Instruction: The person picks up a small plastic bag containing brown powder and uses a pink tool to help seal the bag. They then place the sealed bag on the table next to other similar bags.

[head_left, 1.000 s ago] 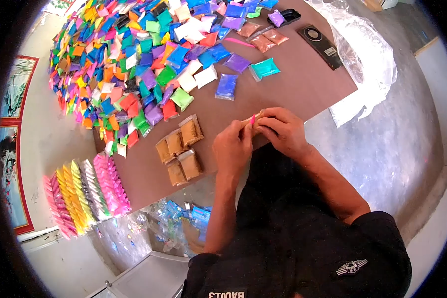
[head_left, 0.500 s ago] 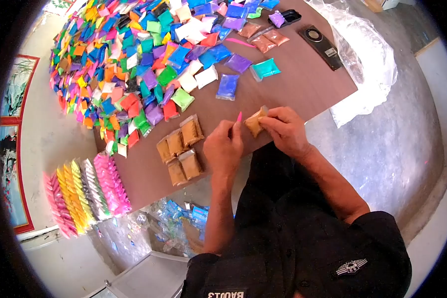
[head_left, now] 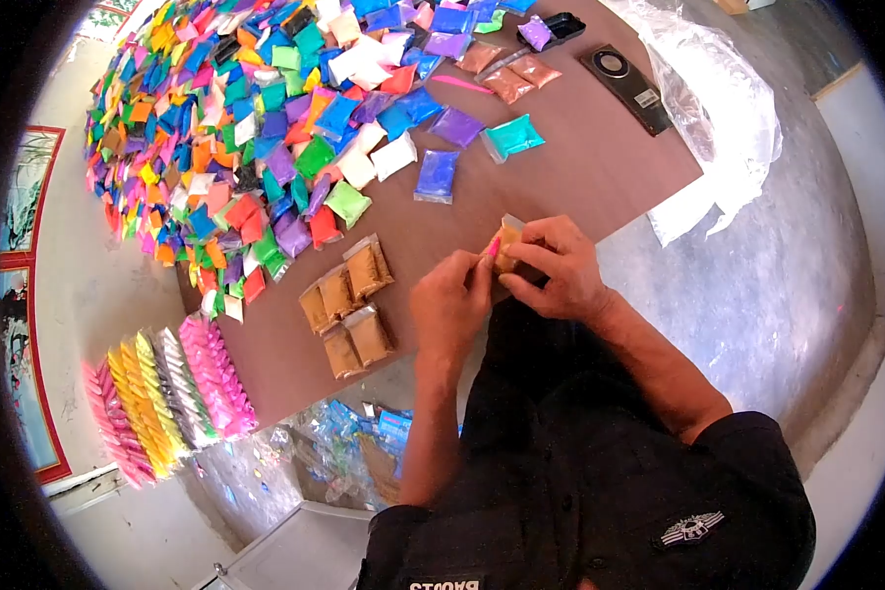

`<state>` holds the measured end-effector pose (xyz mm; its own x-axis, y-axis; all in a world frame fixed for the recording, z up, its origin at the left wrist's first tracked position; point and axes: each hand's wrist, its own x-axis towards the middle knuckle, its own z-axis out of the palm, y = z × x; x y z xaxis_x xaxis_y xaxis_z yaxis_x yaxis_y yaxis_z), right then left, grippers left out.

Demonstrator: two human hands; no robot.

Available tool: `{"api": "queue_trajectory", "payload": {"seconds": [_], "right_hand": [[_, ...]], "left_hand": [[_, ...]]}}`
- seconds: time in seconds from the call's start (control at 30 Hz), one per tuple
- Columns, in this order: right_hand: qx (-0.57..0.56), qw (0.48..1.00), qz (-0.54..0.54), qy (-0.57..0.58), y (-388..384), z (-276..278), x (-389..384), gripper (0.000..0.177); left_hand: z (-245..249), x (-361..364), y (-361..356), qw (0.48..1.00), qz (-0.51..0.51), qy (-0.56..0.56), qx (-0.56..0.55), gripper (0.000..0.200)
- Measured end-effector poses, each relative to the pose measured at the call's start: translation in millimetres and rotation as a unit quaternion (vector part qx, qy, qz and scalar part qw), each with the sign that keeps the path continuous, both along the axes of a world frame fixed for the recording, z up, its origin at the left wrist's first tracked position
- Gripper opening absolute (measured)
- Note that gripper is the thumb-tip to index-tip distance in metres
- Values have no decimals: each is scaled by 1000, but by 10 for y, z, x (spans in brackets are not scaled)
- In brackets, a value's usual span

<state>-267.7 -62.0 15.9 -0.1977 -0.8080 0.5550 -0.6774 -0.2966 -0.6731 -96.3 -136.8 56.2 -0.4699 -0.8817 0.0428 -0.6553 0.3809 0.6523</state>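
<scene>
My right hand (head_left: 560, 264) pinches a small clear packet of tan-brown material (head_left: 509, 236) over the front edge of the table. In my left hand (head_left: 450, 303), closed between thumb and finger, is a slim pink pointed piece (head_left: 495, 247); its tip lies against the packet, and the rest is hidden by the fingers. The two hands are close together. Left of them, several clear packets with the same brown filling (head_left: 369, 334) lie in two groups on the brown table (head_left: 442, 236).
A large heap of colourful packets (head_left: 275, 167) covers the table's far left. Blue (head_left: 436, 177) and teal (head_left: 514, 138) packets lie nearer. A black scale-like device (head_left: 624, 90) and plastic sheeting (head_left: 728, 128) are at right. Bundled coloured packets (head_left: 216, 374) stand at left.
My left hand has moved right and brought the pink piece against the brown packet. The packet is now more upright in my right hand. The view has shifted slightly.
</scene>
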Motion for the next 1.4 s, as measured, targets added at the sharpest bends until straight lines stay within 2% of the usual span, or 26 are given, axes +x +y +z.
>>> {"api": "queue_trajectory", "payload": {"seconds": [0.13, 0.2, 0.33, 0.4, 0.6, 0.83, 1.03, 1.13, 1.2, 1.23, 1.4], "right_hand": [[-8, 1000, -2, 15, -26, -48, 15, 27], [-35, 999, 1, 12, -53, -64, 24, 27], [-46, 999, 1, 20, -73, -72, 20, 27], [-43, 999, 5, 23, -57, -56, 2, 25], [-44, 999, 1, 26, -21, -95, -45, 25], [-37, 999, -1, 13, -43, -133, -50, 26], [-40, 999, -4, 9, -50, -157, -23, 23], [-31, 1000, -1, 1, -30, -144, -26, 22], [-39, 999, -3, 6, -47, -131, -22, 22], [-39, 999, -1, 6, -49, -121, -19, 22], [-30, 999, 8, 19, -48, -125, -40, 26]], "left_hand": [[-43, 16, -72, 1000, -24, 17, -11, 20], [-9, -3, -155, 996, -49, -8, -68, 22], [-68, -70, -357, 996, -63, -11, -57, 23], [-94, -118, -426, 992, -79, 16, -93, 22], [-19, -115, -316, 997, -37, 63, -18, 17], [-58, -138, -127, 997, -42, 50, -37, 20], [-60, -40, -354, 997, -4, -7, -81, 20], [21, -49, -328, 999, -5, 2, -43, 20], [40, -112, -262, 995, -84, 20, -54, 19], [71, -139, -241, 995, -82, 20, -54, 19], [154, -244, -340, 987, -96, -96, -92, 22]]}}
